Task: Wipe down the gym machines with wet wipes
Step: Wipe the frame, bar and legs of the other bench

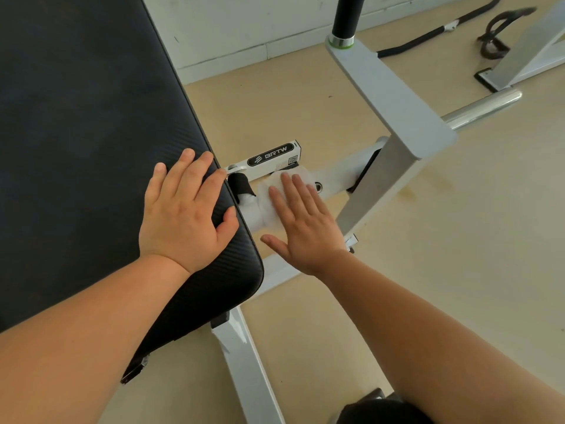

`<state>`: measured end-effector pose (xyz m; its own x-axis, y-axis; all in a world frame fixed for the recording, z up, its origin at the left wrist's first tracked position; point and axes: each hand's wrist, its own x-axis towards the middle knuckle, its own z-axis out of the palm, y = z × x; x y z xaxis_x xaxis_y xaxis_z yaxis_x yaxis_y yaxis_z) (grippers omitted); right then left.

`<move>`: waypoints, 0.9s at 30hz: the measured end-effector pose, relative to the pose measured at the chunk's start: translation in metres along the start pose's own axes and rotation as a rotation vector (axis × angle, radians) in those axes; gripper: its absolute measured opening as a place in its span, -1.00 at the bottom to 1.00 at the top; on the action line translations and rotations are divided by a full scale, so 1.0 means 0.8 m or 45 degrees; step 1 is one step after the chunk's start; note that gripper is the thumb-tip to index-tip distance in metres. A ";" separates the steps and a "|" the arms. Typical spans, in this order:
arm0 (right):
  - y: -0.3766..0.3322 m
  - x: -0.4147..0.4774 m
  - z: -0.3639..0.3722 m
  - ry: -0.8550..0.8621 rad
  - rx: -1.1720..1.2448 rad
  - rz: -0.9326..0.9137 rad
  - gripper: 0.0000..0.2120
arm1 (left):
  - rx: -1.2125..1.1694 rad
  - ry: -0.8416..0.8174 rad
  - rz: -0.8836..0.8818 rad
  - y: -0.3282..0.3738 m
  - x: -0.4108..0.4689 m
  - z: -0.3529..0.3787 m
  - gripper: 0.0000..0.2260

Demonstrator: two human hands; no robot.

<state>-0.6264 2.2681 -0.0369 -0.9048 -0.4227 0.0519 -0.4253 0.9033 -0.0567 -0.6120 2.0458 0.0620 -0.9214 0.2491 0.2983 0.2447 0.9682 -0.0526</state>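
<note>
A gym machine's black padded rest (pixel 91 133) fills the left of the view, its white steel frame (pixel 244 356) running beneath. The left hand (pixel 183 215) lies flat and relaxed on the pad's edge, bracing. The right hand (pixel 305 228), fingers straight and spread, presses a wet wipe (pixel 267 195) onto the frame's crossbar beside the pad. Thin, limp and damp, the wipe would likely bunch if pinched; flat palm pressure suits it best.

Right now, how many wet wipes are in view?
1: the wet wipe is pressed under the right hand on the white frame bar beside the black pad. The left hand, on the pad, holds none; more may be hidden.
</note>
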 end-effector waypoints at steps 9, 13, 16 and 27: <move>-0.014 -0.016 -0.003 0.024 0.460 0.505 -0.07 | 0.006 0.004 0.000 0.005 0.000 0.004 -0.49; -0.045 -0.023 0.004 -0.021 0.748 0.605 -0.09 | -0.001 0.020 -0.001 0.004 -0.001 0.003 -0.49; -0.036 0.020 -0.019 0.095 0.964 0.820 -0.12 | -0.009 0.024 0.002 0.006 0.001 0.002 -0.50; -0.059 0.010 -0.003 0.140 1.116 0.784 -0.13 | -0.004 0.019 0.014 0.004 0.002 0.001 -0.50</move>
<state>-0.6136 2.2226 -0.0316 -0.9804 0.1352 -0.1430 0.1951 0.5729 -0.7961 -0.6130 2.0490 0.0618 -0.9140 0.2590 0.3122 0.2554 0.9654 -0.0533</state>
